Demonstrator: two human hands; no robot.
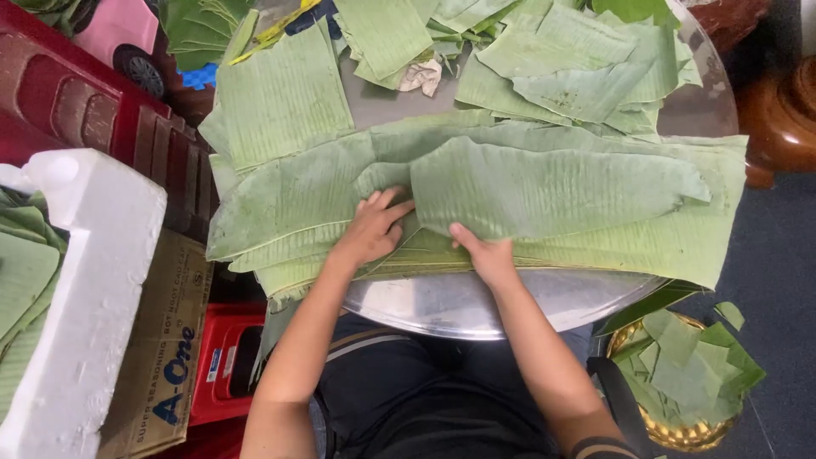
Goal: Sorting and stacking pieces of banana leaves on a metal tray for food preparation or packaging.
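A stack of big green leaves [544, 191] is spread across the round metal tray [476, 306]. The left hand [371, 229] is laid flat and open on the stack. The right hand [486, 253] is tucked under the top leaf's near edge, fingers hidden, so its grip cannot be told. The top leaf seems to be being lifted off. A gentle pull is needed next, so it is not torn.

Two bare forearms, no sleeves, left hand [371, 229] and right hand [484, 253] ungloved, dark top with a pale stripe, dark band near right elbow
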